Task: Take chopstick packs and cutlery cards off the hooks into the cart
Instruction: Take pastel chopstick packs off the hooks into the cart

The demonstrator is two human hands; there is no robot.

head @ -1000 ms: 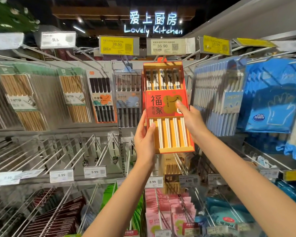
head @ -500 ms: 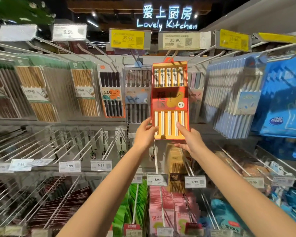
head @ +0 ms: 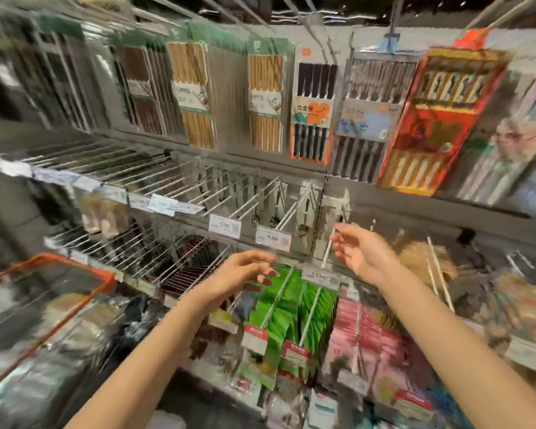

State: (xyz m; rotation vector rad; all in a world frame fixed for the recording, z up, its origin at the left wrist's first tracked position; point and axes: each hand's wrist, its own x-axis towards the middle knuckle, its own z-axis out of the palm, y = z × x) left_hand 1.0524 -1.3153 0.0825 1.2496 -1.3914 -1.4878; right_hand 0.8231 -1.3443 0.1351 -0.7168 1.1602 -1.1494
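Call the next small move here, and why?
Probably reach the right hand back up to the red chopstick pack and grip it. Both hands, left included, hang open and hold nothing, the pack hangs tilted on its hook at upper right, and the cart sits lower left. The frame is blurred, so this is tentative.

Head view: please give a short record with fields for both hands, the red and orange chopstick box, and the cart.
left hand: open, fingers loosely spread, holds nothing, in front of the green packets
right hand: open, holds nothing, below the hook row
red and orange chopstick box: hangs on the top row, tilted, apart from both hands
cart: orange-rimmed wire cart at lower left; contents blurred
image: strong motion blur
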